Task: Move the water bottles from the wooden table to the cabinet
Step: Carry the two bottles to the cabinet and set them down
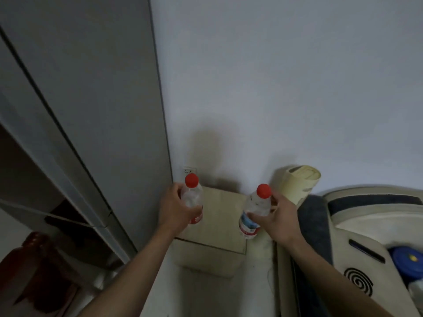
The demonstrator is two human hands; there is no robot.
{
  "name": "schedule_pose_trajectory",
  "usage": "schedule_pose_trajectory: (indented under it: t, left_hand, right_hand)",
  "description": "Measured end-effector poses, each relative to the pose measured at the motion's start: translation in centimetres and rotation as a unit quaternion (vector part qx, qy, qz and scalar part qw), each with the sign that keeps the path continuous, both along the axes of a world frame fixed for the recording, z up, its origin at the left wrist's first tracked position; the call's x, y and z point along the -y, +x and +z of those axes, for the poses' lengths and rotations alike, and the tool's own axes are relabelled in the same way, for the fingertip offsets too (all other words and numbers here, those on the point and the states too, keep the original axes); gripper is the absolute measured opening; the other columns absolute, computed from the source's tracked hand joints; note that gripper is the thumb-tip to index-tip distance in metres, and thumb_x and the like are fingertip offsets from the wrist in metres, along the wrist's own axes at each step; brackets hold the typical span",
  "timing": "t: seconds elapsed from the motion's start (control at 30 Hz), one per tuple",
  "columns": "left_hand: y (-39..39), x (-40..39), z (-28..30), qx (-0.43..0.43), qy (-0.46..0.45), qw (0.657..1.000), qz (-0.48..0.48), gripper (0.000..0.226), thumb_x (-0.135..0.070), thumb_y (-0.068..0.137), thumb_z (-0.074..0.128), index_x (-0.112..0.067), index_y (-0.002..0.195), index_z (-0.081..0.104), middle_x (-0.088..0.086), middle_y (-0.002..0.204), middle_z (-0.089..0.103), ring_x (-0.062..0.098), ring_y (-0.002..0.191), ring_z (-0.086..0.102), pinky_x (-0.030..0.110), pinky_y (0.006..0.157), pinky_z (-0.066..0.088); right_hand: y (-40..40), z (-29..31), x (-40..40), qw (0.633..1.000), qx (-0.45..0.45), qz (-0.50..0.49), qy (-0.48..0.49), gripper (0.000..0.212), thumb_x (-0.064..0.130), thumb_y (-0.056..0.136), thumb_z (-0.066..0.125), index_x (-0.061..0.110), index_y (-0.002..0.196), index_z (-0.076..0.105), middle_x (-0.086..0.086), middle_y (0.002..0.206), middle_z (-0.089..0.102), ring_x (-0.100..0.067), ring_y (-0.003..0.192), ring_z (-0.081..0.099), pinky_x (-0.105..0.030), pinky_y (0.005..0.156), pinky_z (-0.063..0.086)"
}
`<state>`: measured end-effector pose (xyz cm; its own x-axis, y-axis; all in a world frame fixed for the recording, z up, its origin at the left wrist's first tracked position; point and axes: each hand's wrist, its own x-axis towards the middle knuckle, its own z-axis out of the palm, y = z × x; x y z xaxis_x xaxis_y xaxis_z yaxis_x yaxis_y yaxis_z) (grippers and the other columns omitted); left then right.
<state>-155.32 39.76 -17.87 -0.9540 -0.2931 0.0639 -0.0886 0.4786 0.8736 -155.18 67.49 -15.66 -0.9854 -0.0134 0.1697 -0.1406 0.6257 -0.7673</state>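
Left hand [175, 208] wrapped round a clear red-capped bottle [193, 200], fingers curled about its body, bottle upright, at 7 o'clock of frame centre. Right hand [275, 219] pinching a second bottle [253, 212] by thumb and fingertips near the shoulder, bottle tilted, base swung toward 7 o'clock. Both bottles aloft above a small beige stand [219, 221], touching nothing else. Risk, judged: lighter right-hand pinch on smooth plastic could slip during the turn toward the cabinet [75, 124]; tilted base could clip the stand edge. Grey cabinet at 9 o'clock, door edge near the left hand, interior mostly hidden. White wall [286, 76] at 12, socket [189, 170] behind left bottle. Cream appliance [299, 183] at 4 o'clock.
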Motion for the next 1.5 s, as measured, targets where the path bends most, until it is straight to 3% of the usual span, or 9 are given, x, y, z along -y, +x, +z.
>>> schedule_pose_trajectory:
  t: [0.13,0.33,0.53,0.63,0.83,1.1,1.3,1.4,1.5]
  left_hand:
    - [-5.2,0.7,-2.0,0.018,0.001,1.000,-0.024,0.055,-0.041,0.040,0.083,-0.026,0.081,0.049,-0.002,0.083,0.061,0.020,0.073,0.060,0.034,0.058,0.050]
    - [-12.5,-0.5,-3.7,0.036,-0.031,0.998,-0.040,0.050,-0.024,0.052,0.090,-0.021,0.088,0.055,-0.003,0.088,0.063,0.015,0.078,0.062,0.020,0.058,0.040]
    - [-18.6,-1.1,-4.2,0.040,-0.049,0.997,-0.036,0.060,-0.035,0.050,0.091,-0.021,0.097,0.056,0.000,0.098,0.061,0.019,0.087,0.062,0.036,0.068,0.056]
    - [-21.4,-0.9,-4.6,0.039,-0.056,0.997,-0.047,0.067,-0.047,0.045,0.087,-0.024,0.100,0.056,-0.002,0.100,0.062,0.017,0.087,0.062,0.025,0.065,0.051]
    - [-25.4,-0.5,-6.7,0.050,-0.067,0.994,-0.068,0.070,-0.032,0.048,0.097,-0.020,0.105,0.058,0.000,0.102,0.064,0.017,0.089,0.062,0.018,0.066,0.045]
    - [-28.4,1.0,-12.3,0.079,-0.037,0.993,-0.083,0.070,-0.026,0.048,0.095,-0.018,0.107,0.059,0.001,0.106,0.060,0.021,0.093,0.060,0.035,0.078,0.054]
    - [-31.0,2.3,-16.5,0.091,-0.022,0.991,-0.097,0.069,-0.025,0.049,0.096,-0.021,0.107,0.059,-0.002,0.105,0.060,0.018,0.093,0.060,0.020,0.072,0.047]
    - [-32.6,2.7,-18.9,0.091,-0.027,0.990,-0.104,0.069,-0.035,0.046,0.095,-0.032,0.102,0.055,-0.006,0.103,0.059,0.017,0.092,0.059,0.038,0.075,0.056]
    - [-33.9,2.7,-20.9,0.083,-0.040,0.990,-0.111,0.070,-0.033,0.048,0.096,-0.037,0.103,0.052,-0.007,0.103,0.058,0.016,0.092,0.059,0.041,0.077,0.056]
  right_hand:
    - [-3.5,-1.0,0.8,1.000,0.017,-0.025,0.002,0.050,0.035,0.065,0.087,0.028,0.106,0.059,0.010,0.100,0.067,-0.006,0.093,0.065,-0.032,0.081,0.058]
    - [-10.9,-4.0,0.9,0.998,0.036,-0.055,0.000,0.056,0.031,0.064,0.088,0.031,0.108,0.054,0.011,0.105,0.064,-0.011,0.099,0.065,-0.032,0.084,0.057]
    - [-18.5,-6.2,1.0,0.998,0.034,-0.056,-0.004,0.063,0.034,0.063,0.088,0.024,0.115,0.054,0.005,0.108,0.063,-0.014,0.100,0.061,-0.038,0.085,0.057]
    - [-21.2,-7.1,1.0,0.998,0.030,-0.054,-0.010,0.063,0.035,0.063,0.088,0.024,0.115,0.054,0.007,0.108,0.061,-0.013,0.098,0.060,-0.040,0.083,0.057]
    - [-24.2,-9.0,1.8,0.997,0.047,-0.062,-0.006,0.065,0.036,0.063,0.088,0.025,0.117,0.053,0.007,0.110,0.059,-0.013,0.099,0.059,-0.042,0.083,0.057]
    - [-25.4,-11.8,3.5,0.992,0.081,-0.101,0.006,0.064,0.033,0.063,0.089,0.024,0.117,0.055,0.008,0.108,0.060,-0.011,0.097,0.059,-0.038,0.084,0.056]
    - [-27.1,-14.1,5.3,0.988,0.100,-0.120,0.020,0.061,0.027,0.063,0.090,0.022,0.113,0.056,0.011,0.103,0.057,-0.012,0.094,0.057,-0.033,0.082,0.052]
    - [-27.9,-15.8,5.9,0.986,0.101,-0.130,0.016,0.061,0.028,0.063,0.090,0.031,0.111,0.054,0.020,0.101,0.054,-0.003,0.093,0.055,-0.021,0.079,0.046]
    - [-28.4,-17.9,6.2,0.985,0.108,-0.136,0.014,0.062,0.029,0.062,0.089,0.036,0.110,0.050,0.028,0.100,0.051,0.004,0.093,0.052,-0.014,0.077,0.040]
